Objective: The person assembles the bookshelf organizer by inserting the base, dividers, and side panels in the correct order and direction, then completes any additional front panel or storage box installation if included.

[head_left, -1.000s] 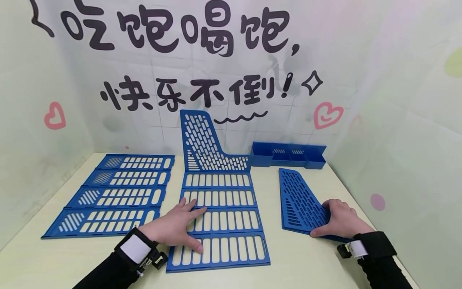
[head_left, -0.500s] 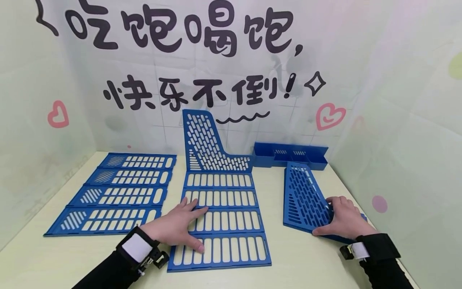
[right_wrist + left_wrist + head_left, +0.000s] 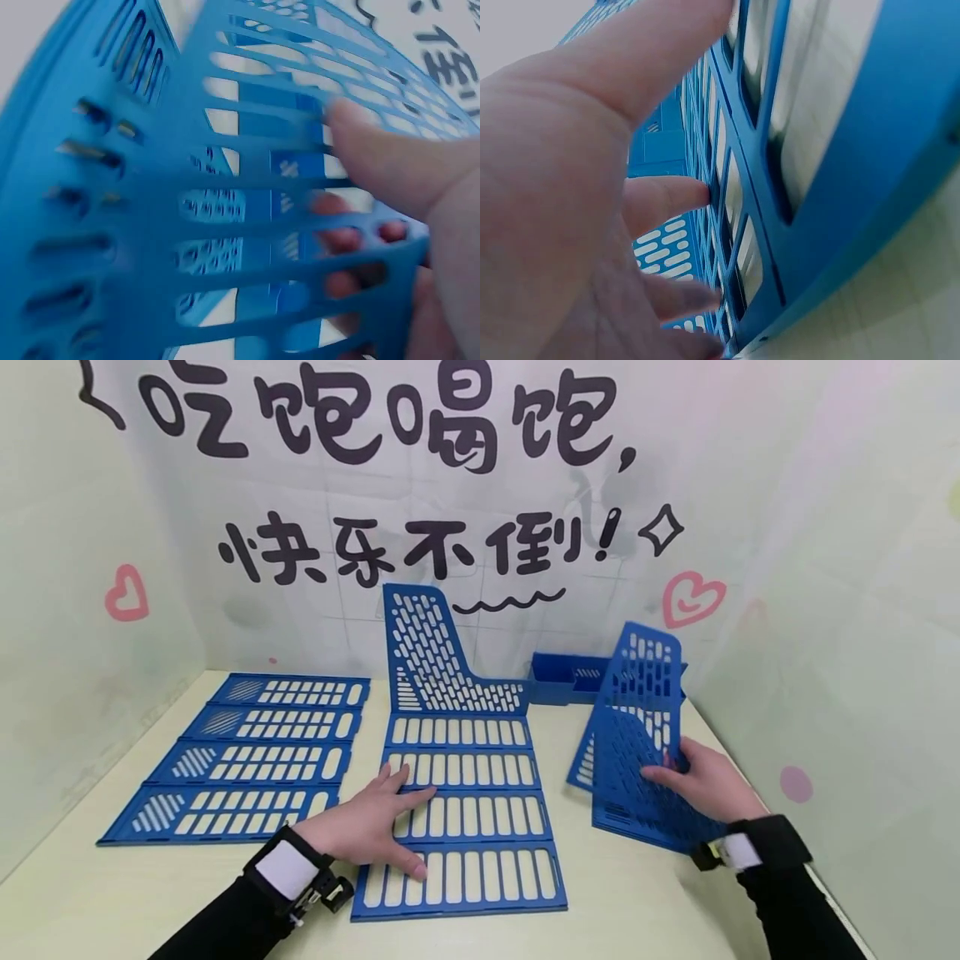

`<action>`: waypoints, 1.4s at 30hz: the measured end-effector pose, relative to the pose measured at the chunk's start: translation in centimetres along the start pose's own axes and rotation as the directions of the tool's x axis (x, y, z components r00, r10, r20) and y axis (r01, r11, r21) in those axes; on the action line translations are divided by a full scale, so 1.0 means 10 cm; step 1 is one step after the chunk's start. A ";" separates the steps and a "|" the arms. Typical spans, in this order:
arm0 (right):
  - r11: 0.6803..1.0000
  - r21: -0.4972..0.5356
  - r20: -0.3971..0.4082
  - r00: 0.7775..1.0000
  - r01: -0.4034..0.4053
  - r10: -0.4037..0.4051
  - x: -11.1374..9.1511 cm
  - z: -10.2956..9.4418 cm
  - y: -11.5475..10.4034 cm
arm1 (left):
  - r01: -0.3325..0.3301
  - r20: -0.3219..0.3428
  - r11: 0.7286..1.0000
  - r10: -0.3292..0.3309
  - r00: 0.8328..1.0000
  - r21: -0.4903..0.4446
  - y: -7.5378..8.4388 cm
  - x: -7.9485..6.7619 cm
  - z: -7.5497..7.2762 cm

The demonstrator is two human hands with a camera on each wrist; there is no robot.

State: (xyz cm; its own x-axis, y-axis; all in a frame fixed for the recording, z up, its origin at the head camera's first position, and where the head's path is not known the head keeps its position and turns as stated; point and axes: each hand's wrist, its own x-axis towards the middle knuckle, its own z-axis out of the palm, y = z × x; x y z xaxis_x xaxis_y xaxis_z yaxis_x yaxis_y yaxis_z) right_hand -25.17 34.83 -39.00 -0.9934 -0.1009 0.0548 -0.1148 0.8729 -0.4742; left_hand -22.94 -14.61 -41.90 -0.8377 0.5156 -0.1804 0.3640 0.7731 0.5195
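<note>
My left hand [image 3: 367,822] rests with spread fingers on a blue slotted panel [image 3: 491,839] lying flat at mid-table. At that panel's far end a perforated L-shaped side plate [image 3: 420,672] stands upright. On the right, my right hand [image 3: 708,781] grips a similar perforated plate [image 3: 609,760] by its edge, thumb on the near face and fingertips behind. The gripped plate is tilted up from the table. Behind it another perforated blue plate [image 3: 579,772] shows partly. In the right wrist view, the gripped plate is blurred.
A second flat blue panel [image 3: 247,768] with windows lies on the left. A blue compartment box [image 3: 551,689] stands at the back right, partly hidden by the gripped plate. White printed curtains enclose the pale table on the back and sides.
My right hand has lifted a perforated plate from lying low to a steep tilt, separating it from the plate beneath. The left hand stays on the slotted panel.
</note>
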 end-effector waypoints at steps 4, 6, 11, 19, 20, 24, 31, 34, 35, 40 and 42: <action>0.998 -0.061 -0.142 0.989 0.035 -0.043 0.27 0.10 -0.24 | 0.050 -0.063 0.999 -0.049 0.997 0.013 -0.01 -0.01 -0.02; 0.991 -0.111 -0.185 0.979 0.070 -0.090 0.39 0.16 -0.33 | 0.087 -0.086 0.996 -0.085 0.993 0.017 -0.02 0.00 -0.02; 0.969 -0.223 -0.188 0.971 0.106 -0.150 0.62 0.28 -0.44 | 0.137 -0.090 0.990 -0.134 0.987 0.022 -0.03 0.01 -0.01; 0.949 -0.268 -0.160 0.963 0.168 -0.216 0.74 0.29 -0.41 | 0.137 -0.148 0.982 -0.117 0.982 0.129 -0.02 0.02 -0.05; 0.945 -0.271 -0.156 0.961 0.182 -0.230 0.76 0.29 -0.39 | 0.140 -0.171 0.978 -0.113 0.979 0.154 -0.04 0.02 -0.05; 0.938 -0.281 -0.116 0.963 0.202 -0.242 0.83 0.28 -0.35 | 0.184 -0.239 0.964 -0.136 0.961 0.192 -0.12 0.03 -0.06; 0.964 -0.198 -0.065 0.979 0.180 -0.196 0.88 0.28 -0.39 | 0.205 -0.215 0.976 -0.184 0.959 0.079 -0.16 0.05 -0.08; 0.972 -0.134 -0.026 0.980 0.192 -0.197 0.90 0.30 -0.48 | 0.188 -0.206 0.981 -0.174 0.963 0.049 -0.17 0.05 -0.09; 0.972 -0.121 -0.008 0.979 0.200 -0.203 0.92 0.31 -0.52 | 0.185 -0.203 0.982 -0.172 0.964 0.044 -0.17 0.06 -0.09; 0.976 -0.074 0.069 0.978 0.202 -0.197 0.97 0.35 -0.70 | 0.197 -0.193 0.980 -0.190 0.963 0.021 -0.18 0.05 -0.11; 0.980 -0.081 0.077 0.981 0.182 -0.176 0.97 0.36 -0.72 | 0.212 -0.179 0.977 -0.209 0.961 0.000 -0.19 0.05 -0.13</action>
State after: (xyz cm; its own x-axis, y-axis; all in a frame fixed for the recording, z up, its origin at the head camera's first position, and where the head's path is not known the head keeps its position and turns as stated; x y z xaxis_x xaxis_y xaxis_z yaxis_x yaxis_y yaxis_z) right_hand -34.01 25.90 -38.20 -0.9547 -0.2893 0.0692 -0.2932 0.8759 -0.3831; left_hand -24.53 -16.26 -41.90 -0.9542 0.2680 -0.1327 0.1776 0.8650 0.4694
